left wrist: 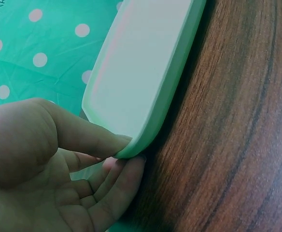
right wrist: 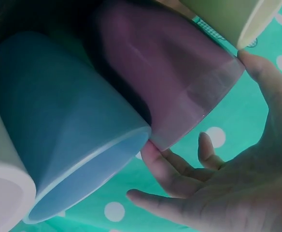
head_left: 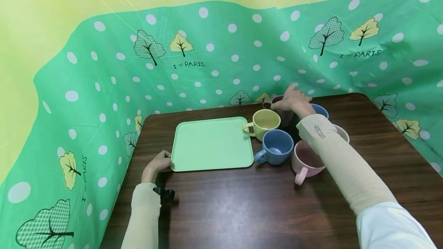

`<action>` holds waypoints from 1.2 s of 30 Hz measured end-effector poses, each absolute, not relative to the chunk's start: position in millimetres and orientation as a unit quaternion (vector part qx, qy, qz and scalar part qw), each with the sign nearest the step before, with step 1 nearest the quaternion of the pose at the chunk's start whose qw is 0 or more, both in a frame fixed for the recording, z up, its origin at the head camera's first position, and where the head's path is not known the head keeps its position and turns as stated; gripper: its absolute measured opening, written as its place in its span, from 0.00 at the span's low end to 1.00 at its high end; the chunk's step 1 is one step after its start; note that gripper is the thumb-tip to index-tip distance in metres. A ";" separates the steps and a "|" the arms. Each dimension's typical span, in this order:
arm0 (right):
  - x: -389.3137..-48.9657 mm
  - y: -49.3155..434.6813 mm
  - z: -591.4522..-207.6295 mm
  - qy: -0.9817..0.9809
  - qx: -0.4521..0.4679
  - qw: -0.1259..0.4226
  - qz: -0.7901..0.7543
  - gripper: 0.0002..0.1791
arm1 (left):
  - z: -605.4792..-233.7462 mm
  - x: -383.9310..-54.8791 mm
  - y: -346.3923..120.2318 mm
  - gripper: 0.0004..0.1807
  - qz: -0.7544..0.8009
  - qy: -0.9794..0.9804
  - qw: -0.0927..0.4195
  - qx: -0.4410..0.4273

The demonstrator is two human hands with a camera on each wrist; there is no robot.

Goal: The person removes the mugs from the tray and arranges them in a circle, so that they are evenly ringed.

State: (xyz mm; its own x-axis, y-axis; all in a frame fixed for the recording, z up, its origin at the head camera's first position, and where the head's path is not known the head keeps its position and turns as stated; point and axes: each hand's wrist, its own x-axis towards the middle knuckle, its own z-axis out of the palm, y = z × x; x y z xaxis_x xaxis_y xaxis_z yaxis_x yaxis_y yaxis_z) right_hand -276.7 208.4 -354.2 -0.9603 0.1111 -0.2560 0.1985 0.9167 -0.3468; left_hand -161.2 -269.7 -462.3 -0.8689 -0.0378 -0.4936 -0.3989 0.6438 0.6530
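At its near left corner, the light green tray (head_left: pixel 212 145) is pinched by my left hand (head_left: pixel 160 164), thumb on top and fingers beneath in the left wrist view. My right hand (head_left: pixel 294 100) spans a dark purple mug (right wrist: pixel 175 72) at the back of a group of mugs, thumb at one side of its rim and fingers at the other. A yellow mug (head_left: pixel 265 124) and a blue mug (head_left: pixel 277 147) stand beside the tray's right edge. Part of the purple mug hides behind the hand.
A pink mug (head_left: pixel 308 160) stands nearer, partly covered by my right sleeve. Behind that arm show a second blue mug (head_left: pixel 320 110) and a whitish mug (head_left: pixel 342 133). A dotted green curtain (head_left: pixel 221 49) hangs along the back and left edges of the brown table (head_left: pixel 228 210).
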 end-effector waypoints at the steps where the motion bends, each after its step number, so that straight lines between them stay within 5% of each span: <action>1: -276.0 208.0 -354.3 0.972 0.078 0.113 -0.190 0.68 | -462.5 -161.3 -269.5 0.15 0.406 0.877 0.224 -0.126; 15: -275.6 208.0 -350.8 0.970 0.077 0.159 -0.170 0.67 | -459.4 -159.5 -268.7 0.15 0.406 0.877 0.223 -0.130; 23: -274.4 204.0 -347.1 0.968 0.065 0.205 -0.128 0.47 | -460.8 -159.1 -268.5 0.16 0.415 0.871 0.224 -0.133; 36: -272.6 199.8 -341.8 0.959 0.057 0.245 -0.128 0.51 | -457.8 -160.1 -269.2 0.15 0.426 0.867 0.223 -0.131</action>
State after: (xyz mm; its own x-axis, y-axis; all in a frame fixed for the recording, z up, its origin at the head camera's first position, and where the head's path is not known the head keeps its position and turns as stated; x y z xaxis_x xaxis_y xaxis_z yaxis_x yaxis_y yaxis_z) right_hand -272.6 199.8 -341.8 -0.8737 0.0471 -0.4842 0.1724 0.9606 -0.2178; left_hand -160.1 -269.2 -457.8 -0.8665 -0.0367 -0.4978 -0.4162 0.6037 0.6799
